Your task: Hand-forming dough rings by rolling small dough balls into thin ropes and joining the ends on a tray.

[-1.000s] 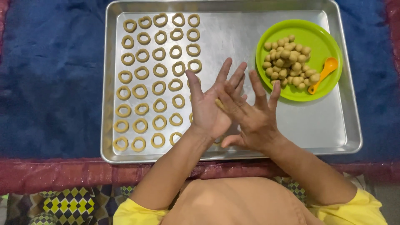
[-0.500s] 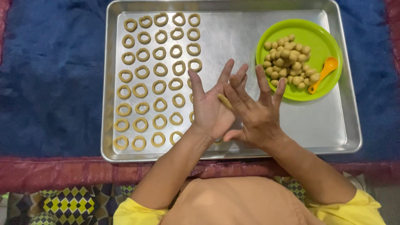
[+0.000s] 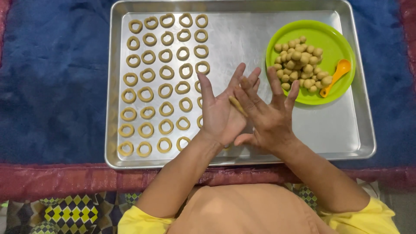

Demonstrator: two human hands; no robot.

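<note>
I hold a thin tan roll of dough (image 3: 237,106) pressed between my flat palms, my left hand (image 3: 221,110) underneath with fingers spread and pointing toward the far edge of the shiny rectangular metal baking tray (image 3: 242,43), my right hand (image 3: 268,115) laid across on top, fingers also splayed wide. Only a short piece of the roll shows between them; the rest is hidden. Both hands hover over the middle of the tray, near its front edge. Rows of small dough rings (image 3: 167,71) fill the tray's left half, and by the far right corner sits a round lime-green plastic plate (image 3: 333,41) heaped with little dough balls (image 3: 299,63), an orange plastic spoon (image 3: 336,76) lying at the plate's right side. To roll well, I judge, I should keep my palms flat and pressure light and even, so the rope thins uniformly without breaking.
</note>
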